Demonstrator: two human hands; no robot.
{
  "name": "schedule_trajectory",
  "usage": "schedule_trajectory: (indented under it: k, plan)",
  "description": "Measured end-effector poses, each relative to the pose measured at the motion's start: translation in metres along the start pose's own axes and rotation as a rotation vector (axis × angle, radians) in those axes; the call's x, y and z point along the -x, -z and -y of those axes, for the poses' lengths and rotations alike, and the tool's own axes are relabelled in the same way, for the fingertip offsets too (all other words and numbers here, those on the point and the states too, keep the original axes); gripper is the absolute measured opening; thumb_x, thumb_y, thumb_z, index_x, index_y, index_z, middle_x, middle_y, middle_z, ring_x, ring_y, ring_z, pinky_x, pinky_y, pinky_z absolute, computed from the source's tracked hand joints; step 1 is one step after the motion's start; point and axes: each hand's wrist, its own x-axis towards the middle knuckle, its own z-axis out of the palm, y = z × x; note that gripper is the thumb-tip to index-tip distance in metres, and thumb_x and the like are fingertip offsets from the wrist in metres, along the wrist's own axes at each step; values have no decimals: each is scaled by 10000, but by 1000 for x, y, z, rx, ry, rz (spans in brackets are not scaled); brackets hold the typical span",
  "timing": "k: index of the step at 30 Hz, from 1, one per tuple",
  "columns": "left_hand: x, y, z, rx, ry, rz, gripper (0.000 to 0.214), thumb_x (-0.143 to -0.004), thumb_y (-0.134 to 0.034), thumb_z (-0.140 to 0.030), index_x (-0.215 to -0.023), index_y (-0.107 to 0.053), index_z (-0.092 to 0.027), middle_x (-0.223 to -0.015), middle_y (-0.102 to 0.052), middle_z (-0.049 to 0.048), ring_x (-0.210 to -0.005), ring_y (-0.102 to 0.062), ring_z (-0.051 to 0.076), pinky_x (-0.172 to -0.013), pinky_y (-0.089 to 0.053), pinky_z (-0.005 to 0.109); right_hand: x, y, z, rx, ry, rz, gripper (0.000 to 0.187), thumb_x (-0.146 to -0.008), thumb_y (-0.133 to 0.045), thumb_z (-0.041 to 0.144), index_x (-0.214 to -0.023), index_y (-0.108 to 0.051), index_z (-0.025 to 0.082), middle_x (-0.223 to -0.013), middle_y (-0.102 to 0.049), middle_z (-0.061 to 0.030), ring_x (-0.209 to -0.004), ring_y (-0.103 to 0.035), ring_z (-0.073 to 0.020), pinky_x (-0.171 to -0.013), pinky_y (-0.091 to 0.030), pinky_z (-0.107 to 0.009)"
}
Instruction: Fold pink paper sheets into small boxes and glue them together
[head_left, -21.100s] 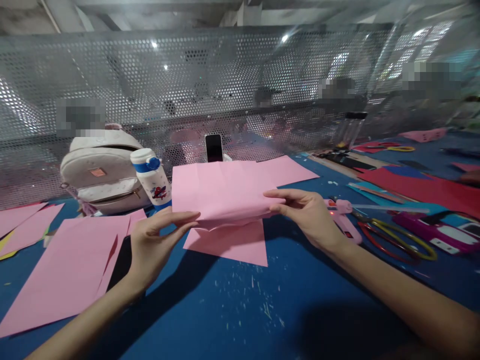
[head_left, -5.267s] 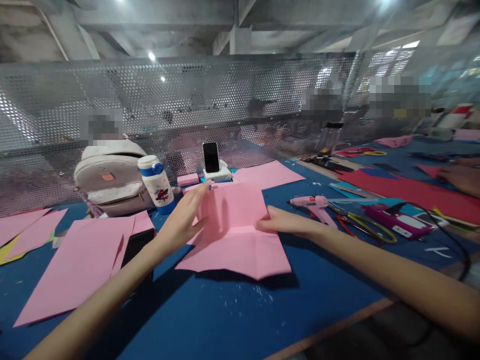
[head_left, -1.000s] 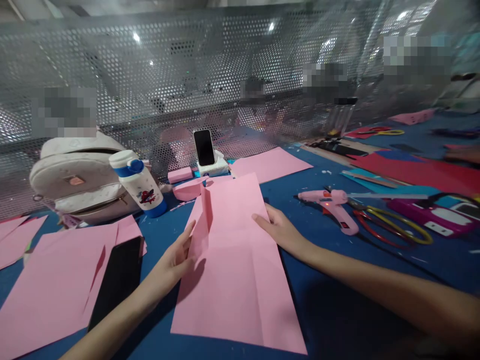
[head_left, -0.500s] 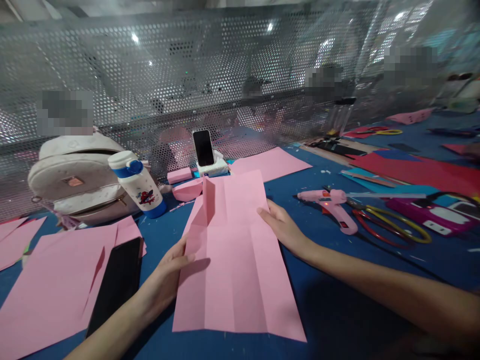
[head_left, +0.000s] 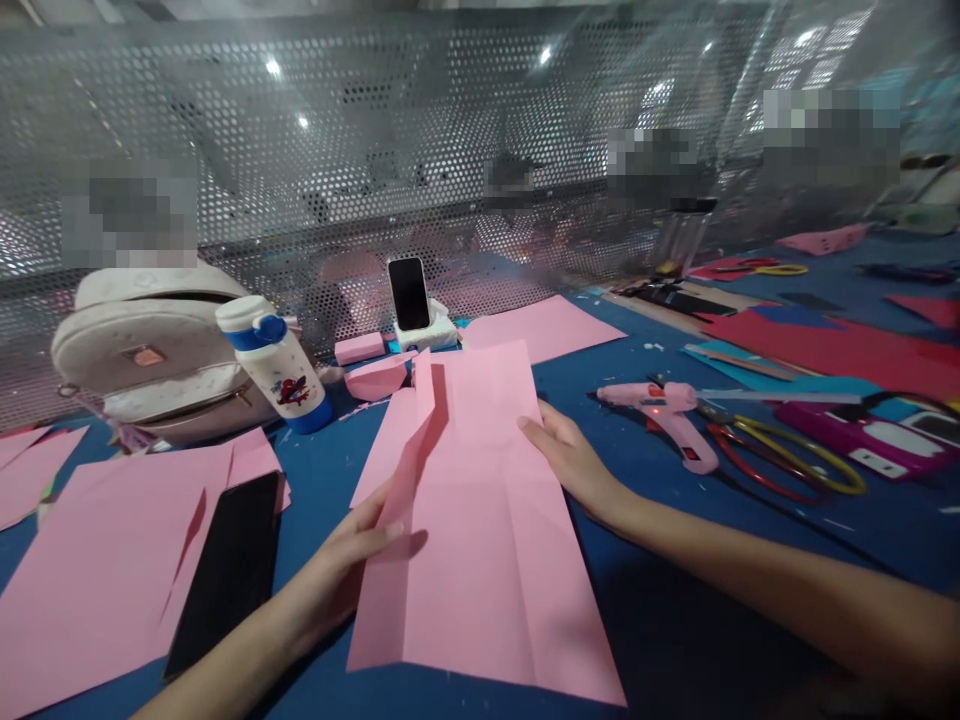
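A creased pink paper sheet point(head_left: 472, 540) is held between my two hands above the blue table. My left hand point(head_left: 367, 545) pinches its left edge, thumb on top and fingers beneath; the strip along that side is bent upward. On the right edge, my right hand point(head_left: 566, 450) grips the sheet with the thumb over the front and the other fingers behind. Crease lines run along and across the paper. Under its upper left side lies another pink sheet point(head_left: 382, 440), partly hidden.
Left are pink sheets point(head_left: 97, 570), a black phone point(head_left: 225, 570), a bottle point(head_left: 281, 370) and a white backpack point(head_left: 165, 350). Right lie a pink glue gun point(head_left: 667, 405), scissors point(head_left: 787, 455) and a magenta case point(head_left: 862, 440). A phone point(head_left: 410, 295) leans at the back before a perforated metal panel point(head_left: 420, 130).
My left hand has shifted slightly right, folding the sheet's left strip further up and inward. My right hand keeps its hold in nearly the same place.
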Motion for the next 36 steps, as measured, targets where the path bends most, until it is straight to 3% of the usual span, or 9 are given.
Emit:
schedule_trajectory:
  k: [5, 11, 14, 17, 20, 24, 31, 34, 36]
  plan:
    - [3, -8, -4, -38, -6, -28, 722, -855, -711, -326, -1506, -401, -291, -1494, -512, 84, -1399, -444, 314, -1182, -318, 442, 2, 0, 0, -10, -17, -12, 447, -897, -583, 447, -1284, -603, 225, -1305, -666, -77, -1133, -658, -271, -960, -536, -418]
    - [1, -3, -1, -88, -62, -29, 634, -894, -650, -437, -1481, -437, -328, -1517, -486, 51, -1469, -326, 316, -1200, -285, 472, 2, 0, 0, 1, -19, -3, 445, -891, -583, 464, -1265, -619, 226, -1268, -686, -73, -1101, -669, -272, -955, -540, -425]
    - [-2, -1, -2, -120, -149, -38, 542, -942, -535, -533, -1444, -494, -335, -1575, -398, 10, -1503, -245, 296, -1223, -226, 452, 2, -1, 3, 28, -7, 53, 447, -893, -575, 476, -1262, -619, 228, -1260, -689, -70, -1102, -666, -273, -973, -531, -433]
    - [-8, 1, -2, -57, -149, 11, 516, -973, -439, -558, -1397, -563, -291, -1556, -430, 39, -1476, -307, 303, -1213, -233, 464, 3, -2, 5, 65, 7, 158, 440, -897, -558, 495, -1237, -626, 225, -1214, -706, -68, -1079, -671, -271, -953, -540, -425]
    - [-12, 3, 0, 5, -107, 1, 495, -947, -508, -540, -1305, -651, -230, -1425, -572, 103, -1366, -465, 312, -1147, -339, 462, 5, -3, 6, 110, 3, 231, 412, -908, -540, 498, -1184, -635, 206, -1131, -726, -71, -1045, -678, -265, -917, -552, -410]
    - [-12, 5, 1, -128, -94, -155, 438, -871, -680, -457, -1226, -705, -203, -1114, -718, 96, -1091, -632, 242, -1030, -442, 383, 7, -4, 6, 119, -10, 262, 377, -909, -552, 486, -1111, -647, 181, -1082, -729, -78, -1004, -685, -260, -903, -557, -411]
    - [-7, 1, -3, -577, -221, -256, 355, -831, -703, -477, -1083, -777, -238, -1017, -727, 59, -771, -566, 162, -697, -450, 253, 9, -6, 10, 80, -8, 321, 402, -904, -571, 487, -1153, -666, 186, -1088, -740, -76, -1008, -693, -270, -919, -552, -426]
    - [-7, 1, -1, -575, -250, -232, 486, -857, -686, -441, -1306, -650, -258, -707, -616, -2, -619, -439, 111, -597, -366, 215, 9, -6, 11, 108, -5, 332, 413, -896, -574, 517, -1122, -676, 187, -1072, -739, -74, -1046, -678, -282, -919, -548, -420]
    - [-8, 2, 2, -524, -277, -226, 727, -869, -683, -414, -1515, -379, -277, -585, -454, -66, -564, -355, 96, -558, -311, 202, 9, -6, 10, 111, -10, 348, 418, -894, -568, 539, -1102, -674, 192, -1047, -739, -65, -1029, -679, -276, -913, -546, -407]
